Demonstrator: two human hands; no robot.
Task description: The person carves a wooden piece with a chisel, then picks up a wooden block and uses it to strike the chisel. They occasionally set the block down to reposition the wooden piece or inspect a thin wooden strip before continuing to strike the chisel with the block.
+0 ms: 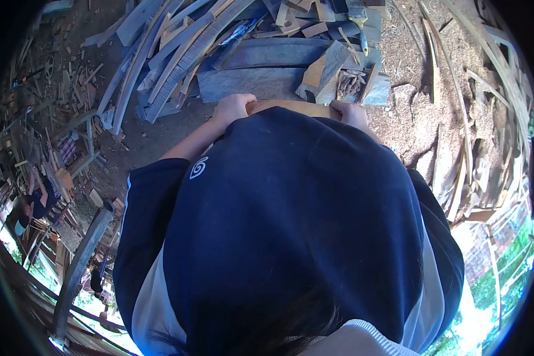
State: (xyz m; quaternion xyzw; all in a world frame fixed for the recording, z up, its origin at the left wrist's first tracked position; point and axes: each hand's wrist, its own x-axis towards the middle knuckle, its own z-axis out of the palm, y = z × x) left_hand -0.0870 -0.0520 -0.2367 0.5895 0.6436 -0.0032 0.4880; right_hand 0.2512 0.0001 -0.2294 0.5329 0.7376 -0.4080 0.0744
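Note:
A light-brown wooden board point(299, 107) with a curved edge spans the space in front of my torso, its near part hidden by my dark blue shirt. My left hand point(234, 108) is closed around its left end. At the opposite end, my right hand point(351, 114) has its fingers curled on the wood, partly covered by the shirt. Just beyond the hands lies a grey, weathered plank point(249, 85). A wood block point(325, 71) with a brown patch rests on the pile past my right hand.
Long curved wood strips point(181, 56) are heaped at the front left. A paintbrush point(361, 26) lies at the top of the pile. Wood shavings point(406, 77) and long slats cover the ground at right. Another person point(38, 199) is at far left, near a slanted post point(80, 273).

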